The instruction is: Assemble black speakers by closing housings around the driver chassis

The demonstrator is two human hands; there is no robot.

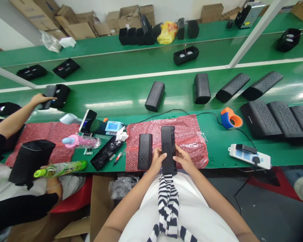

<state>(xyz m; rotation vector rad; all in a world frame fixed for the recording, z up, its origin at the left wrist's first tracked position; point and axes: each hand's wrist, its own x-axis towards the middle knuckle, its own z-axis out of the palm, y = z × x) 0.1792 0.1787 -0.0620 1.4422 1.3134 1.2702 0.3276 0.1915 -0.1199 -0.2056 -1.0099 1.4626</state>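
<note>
Between both hands, at the front edge of the table, I hold a long black speaker housing (168, 144) lengthwise away from me. My left hand (158, 160) grips its left side, thumb on the upper face. On the right side my right hand (183, 158) holds it with fingers against the edge. Just left of it a dark speaker with a patterned face (144, 151) lies on the red bubble wrap (192, 134). The undersides of both hands are hidden.
To the left are an open black housing (107, 153), a pink-capped bottle (82, 141) and a small blue-screened device (113, 127). A power strip (249, 156) and an orange-blue tape roll (231, 119) sit right. Finished-looking speakers (262, 117) stand beyond. A co-worker's arm (17, 116) reaches at left.
</note>
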